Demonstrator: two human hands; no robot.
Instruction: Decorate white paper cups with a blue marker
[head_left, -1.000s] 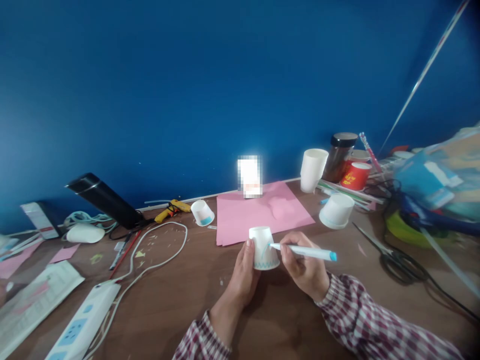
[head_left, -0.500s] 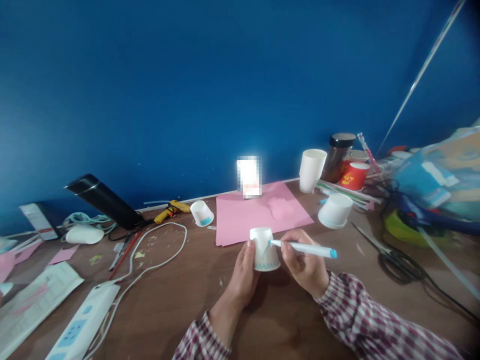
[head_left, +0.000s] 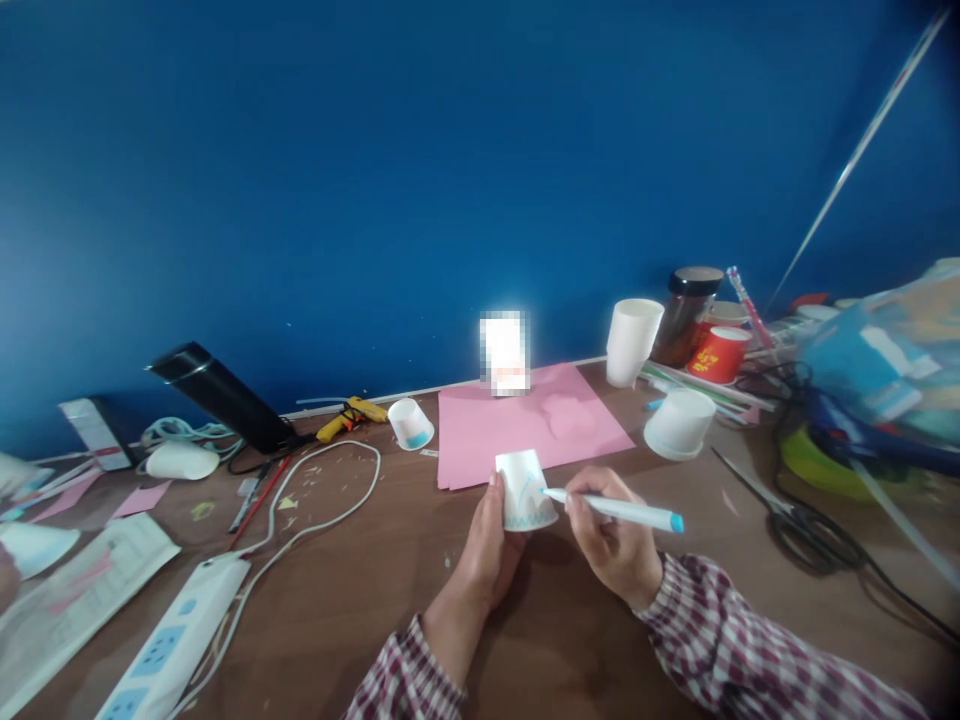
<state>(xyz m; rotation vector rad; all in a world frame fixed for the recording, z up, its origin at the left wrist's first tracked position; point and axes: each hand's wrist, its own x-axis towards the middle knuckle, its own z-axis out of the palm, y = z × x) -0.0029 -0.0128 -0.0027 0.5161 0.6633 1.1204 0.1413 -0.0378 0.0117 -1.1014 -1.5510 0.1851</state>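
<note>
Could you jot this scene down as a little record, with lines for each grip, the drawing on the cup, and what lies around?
Left grip: bare hand, holding a white cup, wide end down
Right grip: bare hand, holding a marker, tip at the cup's side
Drawing: blue zigzag near the wide end, thin curved line above
Beyond the cup: pink paper
Right side: black-handled scissors
Left side: white power strip

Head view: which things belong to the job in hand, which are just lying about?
In use:
- white cup, in the left hand
- blue-ended marker, in the right hand

Apparently just lying about:
- scissors
- power strip
- black flask
- pink paper, possibly for later
</note>
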